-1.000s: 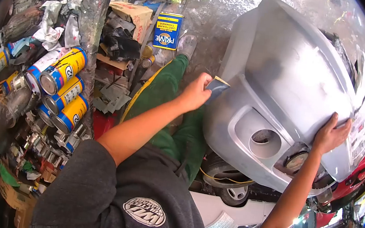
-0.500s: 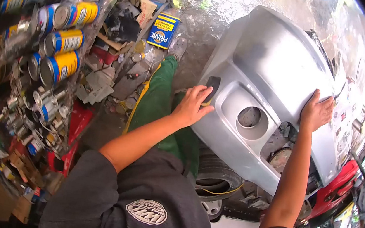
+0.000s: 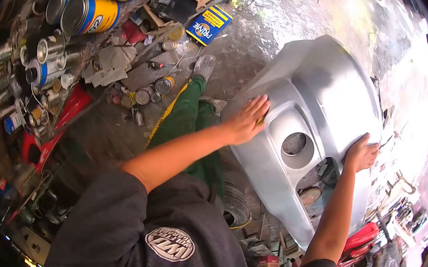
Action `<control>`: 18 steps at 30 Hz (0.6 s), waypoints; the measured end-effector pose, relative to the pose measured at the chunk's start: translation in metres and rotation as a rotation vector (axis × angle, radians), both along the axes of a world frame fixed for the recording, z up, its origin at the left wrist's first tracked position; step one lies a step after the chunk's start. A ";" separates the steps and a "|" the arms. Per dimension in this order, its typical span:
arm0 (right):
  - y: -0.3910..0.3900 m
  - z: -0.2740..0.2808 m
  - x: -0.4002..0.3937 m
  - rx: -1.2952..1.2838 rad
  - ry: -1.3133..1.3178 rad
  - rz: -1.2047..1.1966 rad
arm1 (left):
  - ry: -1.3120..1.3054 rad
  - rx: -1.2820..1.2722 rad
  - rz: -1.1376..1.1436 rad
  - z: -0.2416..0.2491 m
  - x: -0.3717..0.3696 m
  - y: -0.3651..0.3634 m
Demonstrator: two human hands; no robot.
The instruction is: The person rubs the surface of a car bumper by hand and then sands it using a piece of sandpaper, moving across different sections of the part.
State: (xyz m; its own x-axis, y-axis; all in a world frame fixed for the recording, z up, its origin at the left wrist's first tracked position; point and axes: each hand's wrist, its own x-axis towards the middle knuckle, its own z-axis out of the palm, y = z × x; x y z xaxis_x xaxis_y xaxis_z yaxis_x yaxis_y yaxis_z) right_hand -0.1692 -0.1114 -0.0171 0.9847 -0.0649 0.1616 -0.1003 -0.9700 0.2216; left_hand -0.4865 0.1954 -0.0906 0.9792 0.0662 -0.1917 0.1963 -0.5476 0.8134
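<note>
While the right hand point(image 3: 362, 154) braces the grey bumper point(image 3: 325, 94) with fingers spread, the left hand point(image 3: 247, 120) presses a mostly hidden sanding pad point(image 3: 261, 121) flat against its near left face beside the round recess point(image 3: 295, 144).

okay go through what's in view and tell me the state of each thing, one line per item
Left hand: pressed flat on the bumper, a sanding pad barely showing under the fingers.
Right hand: open, resting on the bumper.
Grey car bumper: unmounted, dull primer-grey, round hole open.
Blue thinner tin: lying flat on the floor.
Paint cans: stacked on their sides.
</note>
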 end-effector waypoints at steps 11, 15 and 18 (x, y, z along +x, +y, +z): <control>-0.010 -0.003 0.008 -0.102 0.031 0.027 | 0.236 -0.252 0.278 -0.029 0.034 -0.014; -0.009 -0.005 0.010 -0.105 0.020 0.051 | 0.251 -0.359 0.254 -0.051 0.045 -0.007; -0.015 -0.005 0.010 -0.097 0.023 0.062 | 0.082 -0.324 0.292 -0.033 -0.041 -0.021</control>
State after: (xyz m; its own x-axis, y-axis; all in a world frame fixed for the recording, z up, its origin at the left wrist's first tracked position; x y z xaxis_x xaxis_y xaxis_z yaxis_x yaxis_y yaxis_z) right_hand -0.1589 -0.1263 -0.0224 0.9898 0.0110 0.1419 -0.0347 -0.9482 0.3158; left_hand -0.5273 0.1741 -0.1236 0.9091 0.2610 -0.3246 0.3760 -0.1789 0.9092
